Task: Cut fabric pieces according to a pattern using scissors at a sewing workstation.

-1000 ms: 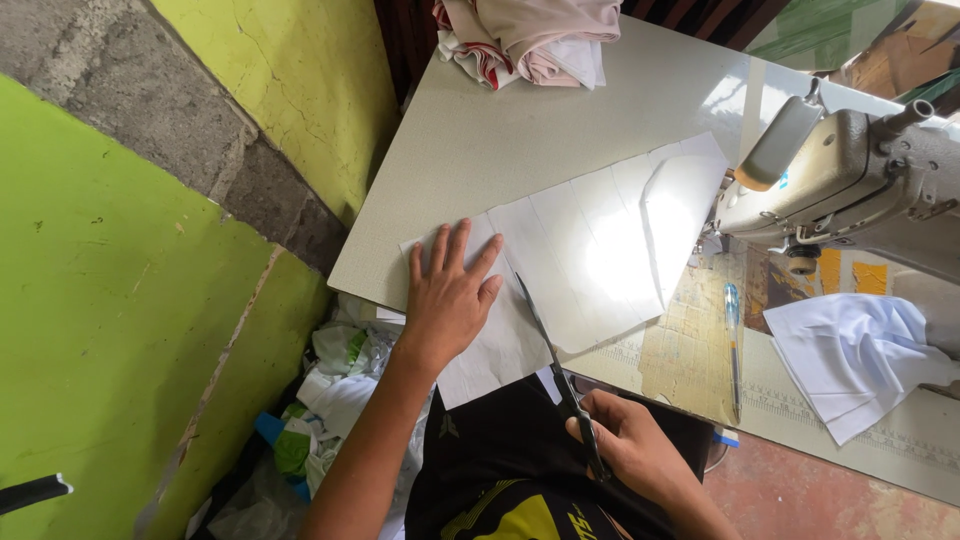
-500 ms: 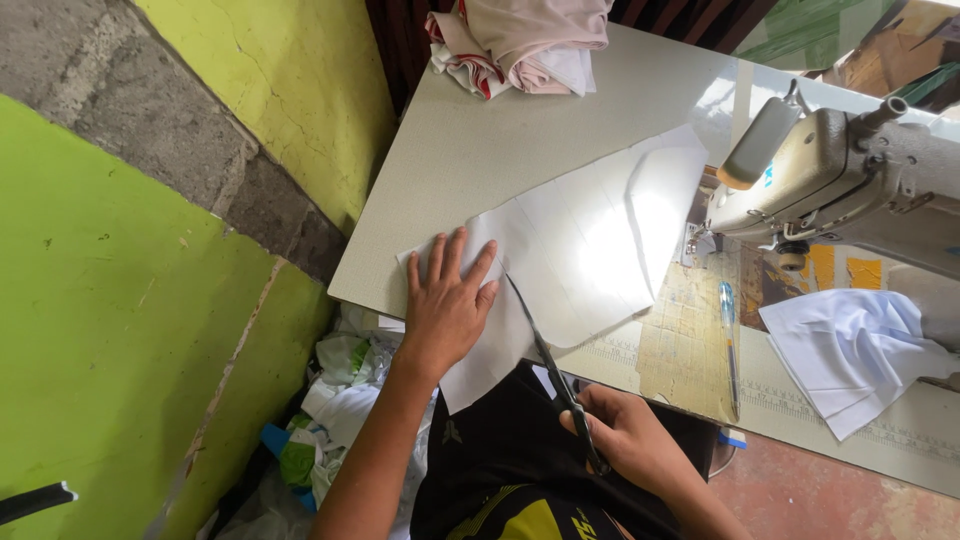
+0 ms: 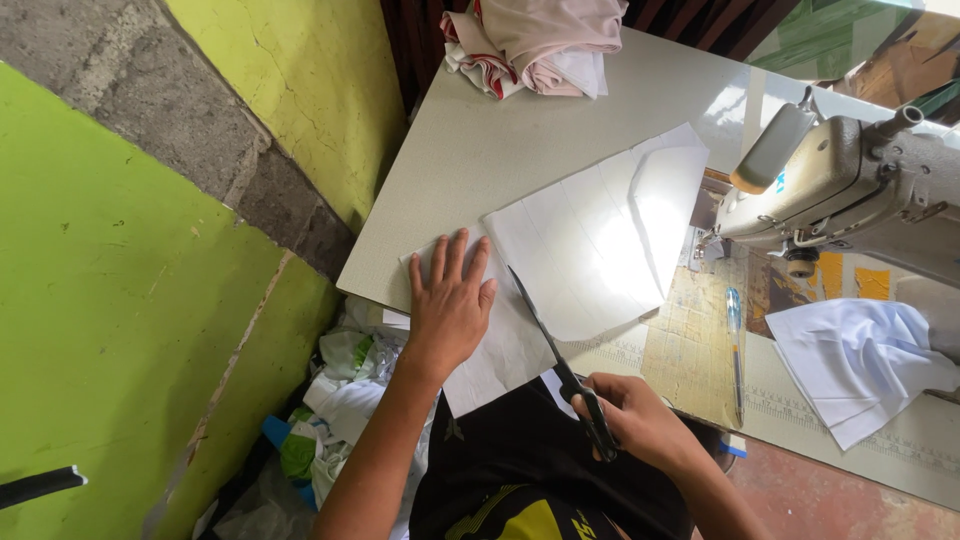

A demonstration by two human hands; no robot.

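Grey sewing table (image 3: 560, 130) against a green wall, white fabric sheet (image 3: 580, 250) spread on it.
Left hand (image 3: 450, 305) flat, fingers splayed, pressing the sheet's near corner; right hand (image 3: 635, 420) closed around black scissors (image 3: 560, 360), blades on sheet. Sewing machine (image 3: 840, 185) right; folded clothes (image 3: 540, 45) at far edge.

Matt white cloth sheet (image 3: 580, 270) on a smooth, faintly glossy tabletop (image 3: 520, 140) — black-handled metal scissors (image 3: 560, 365).

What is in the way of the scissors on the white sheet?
Nothing visible blocks them. The right hand holds the scissors, whose blades lie on the white sheet. The left hand presses flat on the sheet to the blades' left, clear of them. Ahead of the tips lies only bare sheet.
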